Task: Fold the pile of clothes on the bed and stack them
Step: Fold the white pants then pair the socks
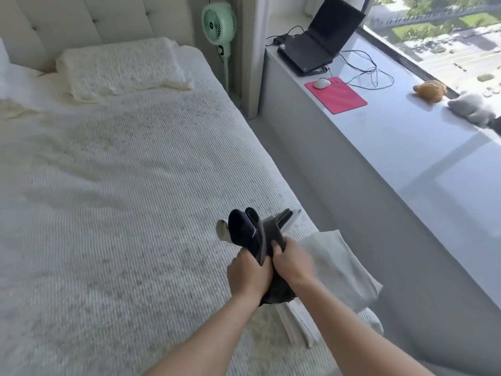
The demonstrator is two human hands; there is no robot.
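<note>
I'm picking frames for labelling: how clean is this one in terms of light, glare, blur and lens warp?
Head view: daylight from the window puts bright glare on the sill; the dark socks gripped by the left hand and right hand stay fairly sharp; the bed looks soft and slightly washed out; the wide lens bends the edges.

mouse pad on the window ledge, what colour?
Pink-red. The mouse pad lies flat on the ledge under a white mouse; head view shows it clearly.

No readable text, no labels, brands, numbers or signs legible anywhere, fan hub mark too blurred
</note>
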